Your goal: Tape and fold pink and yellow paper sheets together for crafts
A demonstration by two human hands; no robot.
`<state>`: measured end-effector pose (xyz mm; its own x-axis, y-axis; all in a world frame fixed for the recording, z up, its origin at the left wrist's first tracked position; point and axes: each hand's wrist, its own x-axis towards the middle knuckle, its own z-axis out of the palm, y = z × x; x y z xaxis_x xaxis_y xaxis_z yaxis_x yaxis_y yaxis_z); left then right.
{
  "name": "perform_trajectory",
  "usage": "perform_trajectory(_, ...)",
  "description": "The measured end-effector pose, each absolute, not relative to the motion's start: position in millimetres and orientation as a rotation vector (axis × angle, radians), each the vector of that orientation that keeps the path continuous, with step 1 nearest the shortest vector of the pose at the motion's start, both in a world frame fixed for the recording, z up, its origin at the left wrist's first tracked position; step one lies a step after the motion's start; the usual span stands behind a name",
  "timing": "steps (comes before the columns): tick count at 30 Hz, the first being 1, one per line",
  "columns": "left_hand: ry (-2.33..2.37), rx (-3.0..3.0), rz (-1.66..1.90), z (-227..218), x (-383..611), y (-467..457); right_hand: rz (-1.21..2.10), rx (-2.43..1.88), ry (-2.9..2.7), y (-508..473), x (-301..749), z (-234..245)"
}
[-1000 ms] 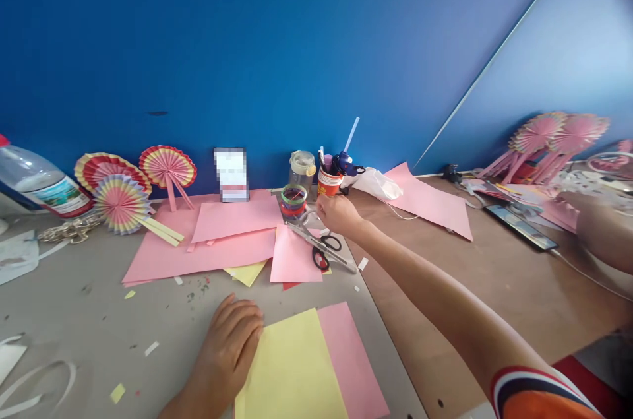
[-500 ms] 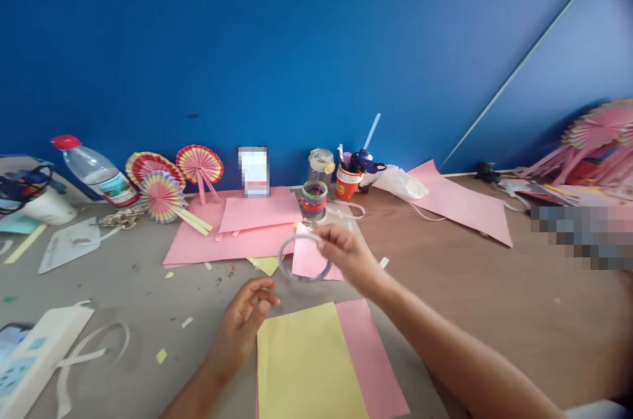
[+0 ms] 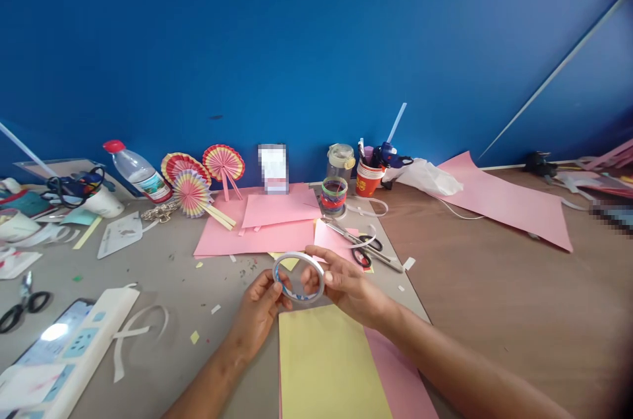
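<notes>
Left hand (image 3: pixel 258 315), fingers curled, pinched left rim of tape roll (image 3: pixel 299 299); right hand (image 3: pixel 360 295), loosely bent, held right rim. Tape roll hung between both. Yellow sheet (image 3: pixel 330 366) lay below right hand, scissors (image 3: pixel 341 231) beyond.

I had the left hand (image 3: pixel 260 303) pinching the tape roll (image 3: pixel 302 298) at its left edge, thumb (image 3: pixel 277 288) in front; the right hand (image 3: pixel 356 287) held its right edge, index finger (image 3: pixel 322 254) extended near its top. Left forearm (image 3: pixel 212 366) and right forearm (image 3: pixel 455 363) slanted up toward it.
</notes>
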<state>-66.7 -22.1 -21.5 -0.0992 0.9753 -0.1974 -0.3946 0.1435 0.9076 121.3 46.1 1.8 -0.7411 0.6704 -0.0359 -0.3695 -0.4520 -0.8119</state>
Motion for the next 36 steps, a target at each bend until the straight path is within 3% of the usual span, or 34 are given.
perform_trajectory(7, 1.025, 0.623, 1.339, -22, -69, -19, 2.149, -0.39, -1.318, 44, 121, -12)
perform_trajectory(13, 0.931, 0.565, 1.248, -25, -70, -20, 2.176, -0.274, -1.175, 43, 116, -7)
perform_trajectory(23, 0.813, 0.553, 1.281, -25, -76, -23, 2.326, -0.489, -0.91, 54, 112, -23)
perform_trajectory(25, 0.822, 0.557, 1.311, -25, -76, -23, 2.113, -0.666, -1.109, 54, 112, -25)
perform_trajectory(27, 0.833, 0.566, 1.334, -24, -76, -22, 1.652, -0.843, -1.38, 52, 113, -24)
perform_trajectory(30, 0.85, 0.601, 1.323, -19, -74, -22, 1.026, -0.737, -1.769, 44, 118, -20)
perform_trajectory(36, 0.895, 0.669, 1.285, -18, -66, -25, 0.686, -0.431, -2.113, 26, 109, -17)
